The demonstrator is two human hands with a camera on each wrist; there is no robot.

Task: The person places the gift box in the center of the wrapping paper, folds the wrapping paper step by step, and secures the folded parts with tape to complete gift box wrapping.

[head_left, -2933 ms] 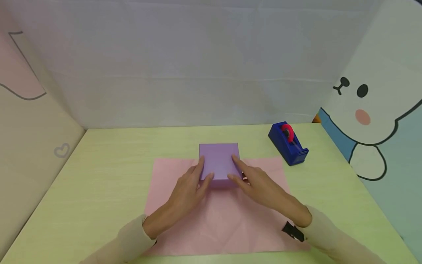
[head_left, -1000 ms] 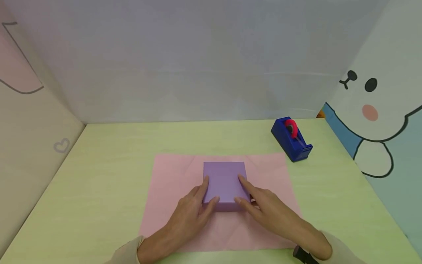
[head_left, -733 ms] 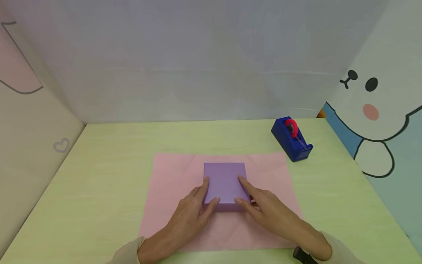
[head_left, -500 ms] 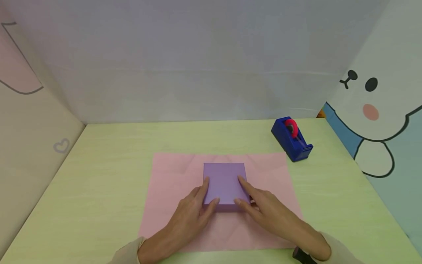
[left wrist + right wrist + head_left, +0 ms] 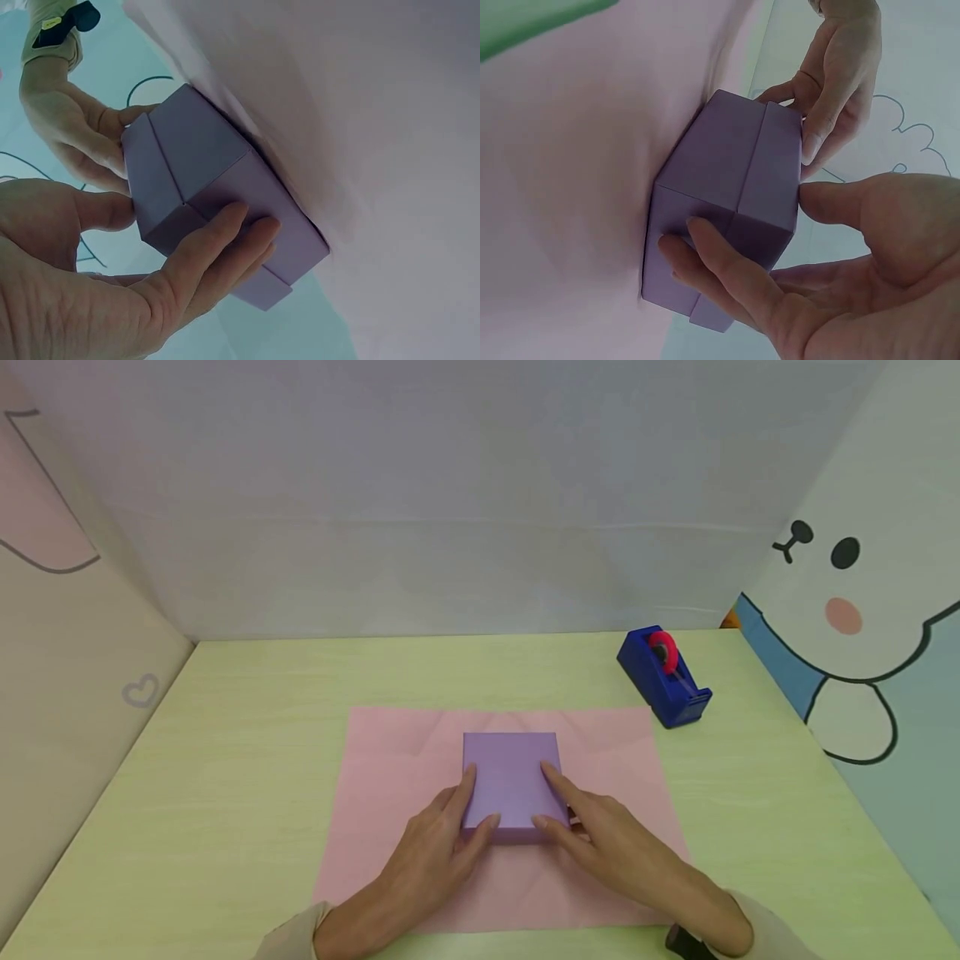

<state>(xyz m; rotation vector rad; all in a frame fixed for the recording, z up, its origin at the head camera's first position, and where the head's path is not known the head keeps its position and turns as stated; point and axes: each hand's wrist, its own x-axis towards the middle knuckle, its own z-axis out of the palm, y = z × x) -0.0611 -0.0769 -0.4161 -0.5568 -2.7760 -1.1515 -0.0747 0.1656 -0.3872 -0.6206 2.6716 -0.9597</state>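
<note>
A square purple box [image 5: 510, 781] with a lid rests on a sheet of pink paper [image 5: 390, 768], near its middle. From the left side my left hand [image 5: 427, 852] grips the box; in the left wrist view its fingers [image 5: 217, 232] lie along the side wall and the thumb is at the lid's edge. My right hand [image 5: 615, 835] holds the opposite side in the same way, its fingers [image 5: 727, 262] against the wall in the right wrist view. The lid's seam runs round the box in both wrist views. The underside of the box is hidden.
A blue tape dispenser [image 5: 663, 677] with a red-cored roll stands at the back right of the pale table [image 5: 262, 760]. A white wall [image 5: 450, 510] closes off the back, and printed panels flank both sides.
Over the last three seconds both hands have brought the box nearer the body, from the paper's far edge toward its middle. In the last half second it has shifted only slightly.
</note>
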